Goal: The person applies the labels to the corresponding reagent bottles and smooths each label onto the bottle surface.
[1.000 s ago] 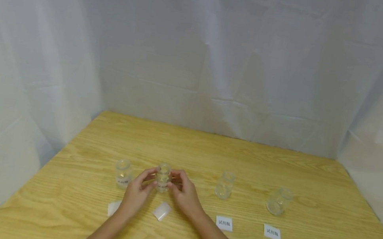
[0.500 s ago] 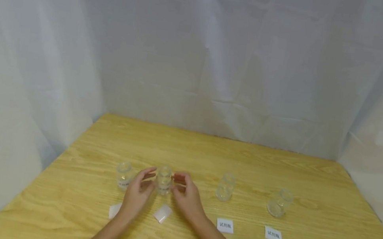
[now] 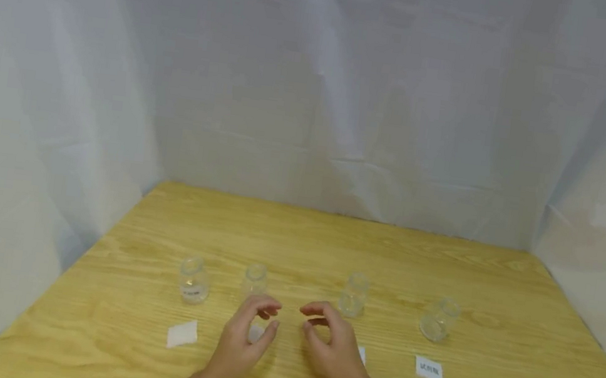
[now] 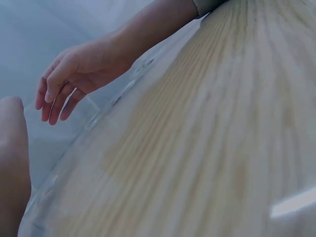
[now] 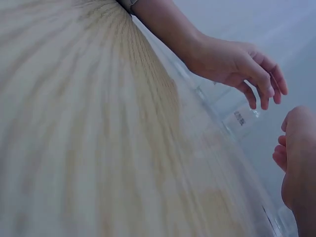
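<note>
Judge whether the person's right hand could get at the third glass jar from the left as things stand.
Probably yes: the right hand seems to hold nothing, the third glass jar stands just beyond it, and the head view shows nothing between them.

four jars [image 3: 193,281] were lined up kinda loosely across the table [image 3: 329,249], slips [image 3: 430,369] were laid just in front, left hand [image 3: 245,336] was held before the second-from-left jar [image 3: 255,279], right hand [image 3: 336,347] before the third one [image 3: 353,296]
</note>
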`<action>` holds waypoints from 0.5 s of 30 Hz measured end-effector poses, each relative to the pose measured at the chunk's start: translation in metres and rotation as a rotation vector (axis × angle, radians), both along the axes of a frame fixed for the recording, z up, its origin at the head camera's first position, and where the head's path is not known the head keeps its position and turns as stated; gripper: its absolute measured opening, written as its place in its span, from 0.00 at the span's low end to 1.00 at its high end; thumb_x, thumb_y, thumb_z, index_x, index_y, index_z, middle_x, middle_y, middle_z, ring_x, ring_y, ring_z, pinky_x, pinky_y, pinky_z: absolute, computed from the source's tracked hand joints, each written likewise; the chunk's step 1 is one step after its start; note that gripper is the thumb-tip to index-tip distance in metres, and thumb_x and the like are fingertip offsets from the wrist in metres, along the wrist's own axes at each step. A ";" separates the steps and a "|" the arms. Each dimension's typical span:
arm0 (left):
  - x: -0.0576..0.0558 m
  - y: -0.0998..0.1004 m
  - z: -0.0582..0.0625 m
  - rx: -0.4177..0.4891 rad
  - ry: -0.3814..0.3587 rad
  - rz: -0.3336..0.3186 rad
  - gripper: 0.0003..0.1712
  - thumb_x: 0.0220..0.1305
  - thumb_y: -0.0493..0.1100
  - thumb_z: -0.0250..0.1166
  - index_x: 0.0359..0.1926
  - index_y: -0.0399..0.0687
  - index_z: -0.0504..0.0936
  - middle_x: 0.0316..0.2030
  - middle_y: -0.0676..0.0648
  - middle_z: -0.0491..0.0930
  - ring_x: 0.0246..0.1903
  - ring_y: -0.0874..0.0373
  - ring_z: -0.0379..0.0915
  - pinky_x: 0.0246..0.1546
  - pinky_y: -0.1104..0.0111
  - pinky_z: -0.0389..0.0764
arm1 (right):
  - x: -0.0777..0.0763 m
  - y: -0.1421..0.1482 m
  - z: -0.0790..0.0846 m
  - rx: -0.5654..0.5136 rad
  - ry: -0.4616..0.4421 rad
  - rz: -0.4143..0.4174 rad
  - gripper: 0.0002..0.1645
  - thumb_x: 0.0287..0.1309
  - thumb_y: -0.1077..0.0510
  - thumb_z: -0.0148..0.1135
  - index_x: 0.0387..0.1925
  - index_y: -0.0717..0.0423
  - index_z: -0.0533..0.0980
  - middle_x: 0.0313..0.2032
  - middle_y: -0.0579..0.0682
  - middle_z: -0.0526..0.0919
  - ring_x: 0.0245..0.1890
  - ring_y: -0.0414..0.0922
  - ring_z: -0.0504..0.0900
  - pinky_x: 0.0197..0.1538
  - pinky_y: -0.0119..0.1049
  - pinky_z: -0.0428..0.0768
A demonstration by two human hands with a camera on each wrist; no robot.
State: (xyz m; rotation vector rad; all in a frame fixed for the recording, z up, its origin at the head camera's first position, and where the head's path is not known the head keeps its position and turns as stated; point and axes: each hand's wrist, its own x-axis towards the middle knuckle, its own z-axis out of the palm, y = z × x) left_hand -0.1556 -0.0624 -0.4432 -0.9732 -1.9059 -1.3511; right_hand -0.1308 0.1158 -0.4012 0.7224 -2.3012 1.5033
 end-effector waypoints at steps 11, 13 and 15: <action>0.011 0.036 -0.001 -0.329 -0.161 -0.074 0.20 0.56 0.39 0.66 0.50 0.41 0.73 0.42 0.50 0.74 0.39 0.58 0.71 0.42 0.69 0.76 | 0.004 0.065 -0.031 0.188 0.045 -0.058 0.16 0.51 0.71 0.62 0.42 0.59 0.74 0.40 0.47 0.79 0.39 0.46 0.78 0.42 0.41 0.79; 0.010 0.041 -0.002 -0.396 -0.171 -0.046 0.21 0.55 0.43 0.67 0.50 0.43 0.74 0.43 0.52 0.74 0.41 0.59 0.71 0.44 0.70 0.75 | 0.002 0.075 -0.038 0.232 0.024 -0.063 0.16 0.51 0.67 0.64 0.43 0.55 0.74 0.41 0.42 0.78 0.41 0.43 0.78 0.43 0.39 0.78; 0.009 0.044 -0.001 -0.464 -0.176 -0.021 0.22 0.55 0.46 0.67 0.50 0.44 0.75 0.43 0.52 0.73 0.43 0.60 0.69 0.45 0.70 0.73 | 0.002 0.082 -0.042 0.282 0.017 -0.069 0.17 0.50 0.65 0.66 0.43 0.52 0.75 0.42 0.39 0.78 0.42 0.41 0.77 0.45 0.40 0.78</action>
